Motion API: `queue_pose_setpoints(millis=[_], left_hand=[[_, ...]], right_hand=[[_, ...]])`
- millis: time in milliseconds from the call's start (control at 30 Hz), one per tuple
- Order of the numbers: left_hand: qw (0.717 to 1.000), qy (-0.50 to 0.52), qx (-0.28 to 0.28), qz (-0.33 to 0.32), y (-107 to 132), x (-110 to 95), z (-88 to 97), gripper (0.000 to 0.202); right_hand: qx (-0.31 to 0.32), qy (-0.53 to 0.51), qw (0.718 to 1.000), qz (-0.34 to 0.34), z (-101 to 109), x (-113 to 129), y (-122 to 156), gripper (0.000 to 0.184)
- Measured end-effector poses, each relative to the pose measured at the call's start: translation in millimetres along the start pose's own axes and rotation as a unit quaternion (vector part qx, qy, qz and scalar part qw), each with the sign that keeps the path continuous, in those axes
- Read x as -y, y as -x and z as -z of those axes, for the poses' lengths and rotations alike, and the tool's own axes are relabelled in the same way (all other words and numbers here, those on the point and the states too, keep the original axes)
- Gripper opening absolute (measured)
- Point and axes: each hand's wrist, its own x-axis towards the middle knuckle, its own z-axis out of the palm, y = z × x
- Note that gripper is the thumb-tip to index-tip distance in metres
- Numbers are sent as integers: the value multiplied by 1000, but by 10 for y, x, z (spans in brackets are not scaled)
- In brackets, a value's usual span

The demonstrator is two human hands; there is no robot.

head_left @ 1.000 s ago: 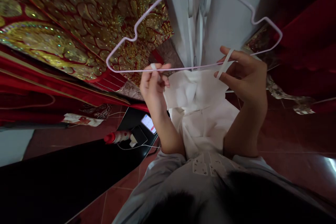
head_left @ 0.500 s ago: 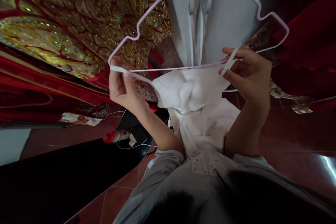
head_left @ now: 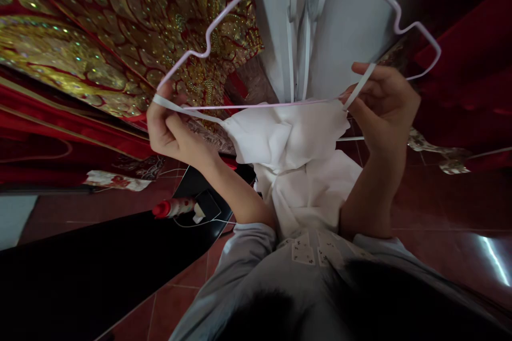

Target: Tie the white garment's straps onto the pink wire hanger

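A white garment (head_left: 306, 133) with thin straps hangs in front of me, below the bottom bar of a pale pink hanger (head_left: 256, 106). Closed around the left strap (head_left: 200, 115), my left hand (head_left: 165, 125) is at the hanger's left corner, and the strap is pulled over the fingers. The right strap (head_left: 360, 87) is pinched by my right hand (head_left: 388, 104), which is close to the bar's right part. My right fingers cover a stretch of that bar. The hanger's top lies beyond the frame edge.
To the left hangs a red garment with gold sequins (head_left: 160, 21). Dark red cloth (head_left: 472, 74) hangs at the right. A black table (head_left: 100, 272) at lower left carries a red-capped bottle (head_left: 176, 208), a small black box (head_left: 208, 203) and a white cable. Grey panels (head_left: 352, 16) stand ahead.
My left hand has moved left with its strap, and my right hand slightly right and up. The straps are spread wider apart, and the left one is drawn tauter.
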Motion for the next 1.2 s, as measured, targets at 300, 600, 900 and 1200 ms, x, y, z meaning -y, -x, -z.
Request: queue_pose_setpoints(millis=[300,600,900,1200], left_hand=[[991,59,117,-34,-135,20,214,49],[953,11,303,-4,-305,-139,30,34],[918,-120,376,-36,-308,-408,-241,25],[966,41,205,149,-278,-196,-182,37]], right_hand=[[-38,0,998,52,-16,-102,-20,51],[-56,42,995,66,6,-47,-84,50],[-54,49,993,88,-14,-50,-65,46],[-44,66,987,137,36,-237,-90,59]])
